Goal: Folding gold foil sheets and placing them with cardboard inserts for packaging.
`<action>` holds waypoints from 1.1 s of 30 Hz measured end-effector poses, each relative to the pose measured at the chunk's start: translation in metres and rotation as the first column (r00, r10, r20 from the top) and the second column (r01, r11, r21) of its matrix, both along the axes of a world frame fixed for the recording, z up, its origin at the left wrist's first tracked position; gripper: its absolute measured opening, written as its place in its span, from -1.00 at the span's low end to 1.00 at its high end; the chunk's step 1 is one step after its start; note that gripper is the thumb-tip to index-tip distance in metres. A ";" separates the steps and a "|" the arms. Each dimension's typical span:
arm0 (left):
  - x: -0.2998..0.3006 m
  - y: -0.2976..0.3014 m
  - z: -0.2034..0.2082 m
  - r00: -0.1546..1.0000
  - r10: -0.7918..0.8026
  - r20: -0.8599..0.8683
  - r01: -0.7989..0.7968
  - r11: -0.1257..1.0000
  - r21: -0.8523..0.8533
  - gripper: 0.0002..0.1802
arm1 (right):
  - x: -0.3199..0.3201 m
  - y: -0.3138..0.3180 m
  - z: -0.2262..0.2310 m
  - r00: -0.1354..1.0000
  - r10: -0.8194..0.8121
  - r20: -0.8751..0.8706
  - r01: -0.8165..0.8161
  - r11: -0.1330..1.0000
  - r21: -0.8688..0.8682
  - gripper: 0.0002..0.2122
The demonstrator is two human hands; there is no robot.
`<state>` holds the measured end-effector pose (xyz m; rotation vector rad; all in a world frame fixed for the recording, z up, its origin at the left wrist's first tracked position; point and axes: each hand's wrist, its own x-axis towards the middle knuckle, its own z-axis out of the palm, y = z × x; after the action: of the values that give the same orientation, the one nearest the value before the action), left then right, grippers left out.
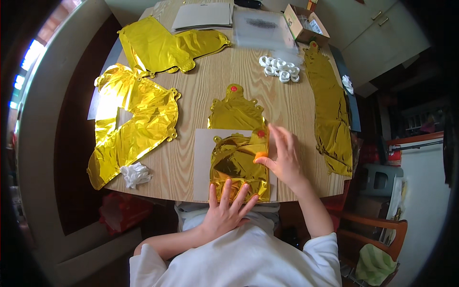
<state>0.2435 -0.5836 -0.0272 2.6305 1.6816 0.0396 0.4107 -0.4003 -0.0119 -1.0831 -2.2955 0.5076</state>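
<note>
Our foil (pixel 239 158) lies gold and creased at the middle of the counter's (pixel 287 105) near edge, with a grey card (pixel 202 162) showing along both of its sides. Its far part reaches past the card toward the counter's centre and ends in a rounded tab with a red mark (pixel 234 89); a second red mark sits nearer our right hand. How the layers run around the card, we cannot tell.

Our left hand (pixel 224 217) is spread wide, palm down, its fingertips on the foil's near end at the counter's near edge. Our right hand (pixel 287 162) is at the foil's right side, thumb and fingers set wide apart; we cannot tell whether the fingertips touch the foil.

Around us lie three more gold pieces: the left foil (pixel 155 125), bent and shiny, by the left edge; the far foil (pixel 153 40) toward the far left corner; and the right foil (pixel 327 110), stretched along the right edge. A crumpled tissue (pixel 136 175) rests by the left foil's near end, close to the near edge. Toward the far edge we see a stack of pale sheets (pixel 203 16), clear plastic (pixel 248 38) with a dark patch, and, at the far right, a box (pixel 313 37). White rings (pixel 281 68) are heaped in front of the plastic.
</note>
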 end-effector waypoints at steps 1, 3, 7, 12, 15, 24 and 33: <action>0.000 0.000 0.000 1.000 0.003 0.001 -0.003 1.000 -0.006 0.00 | 0.001 -0.003 0.002 1.000 -0.013 0.001 0.013 0.999 0.034 -0.28; 0.001 0.000 0.001 1.000 0.005 0.004 -0.005 1.000 -0.003 0.00 | 0.007 -0.012 0.005 0.999 -0.039 0.004 0.039 0.994 0.104 -0.31; 0.002 -0.001 -0.002 1.000 0.013 0.018 -0.013 1.000 0.012 0.00 | 0.025 -0.052 0.005 0.990 0.139 0.002 -0.138 0.985 -0.106 -0.22; 0.002 0.000 -0.002 0.999 0.020 0.027 -0.021 1.000 0.022 -0.01 | 0.031 -0.079 -0.001 0.990 0.025 0.139 -0.022 0.999 -0.026 -0.14; 0.003 -0.002 0.000 0.999 0.037 0.006 -0.037 0.999 0.000 -0.01 | 0.032 -0.081 -0.003 0.980 0.031 0.196 -0.031 1.000 -0.001 -0.14; -0.003 -0.003 0.002 0.993 0.111 0.030 -0.110 0.994 -0.013 -0.01 | 0.032 -0.077 -0.001 0.969 0.024 0.248 -0.031 0.999 0.024 -0.22; -0.024 -0.010 0.013 0.967 0.242 0.077 -0.238 0.969 -0.067 0.12 | 0.032 -0.072 0.004 0.970 0.045 0.238 -0.044 0.999 -0.009 -0.27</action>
<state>0.2199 -0.5938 -0.0147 2.3357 1.9308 0.1031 0.4431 -0.4723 -0.0083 -1.1502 -2.5322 0.4187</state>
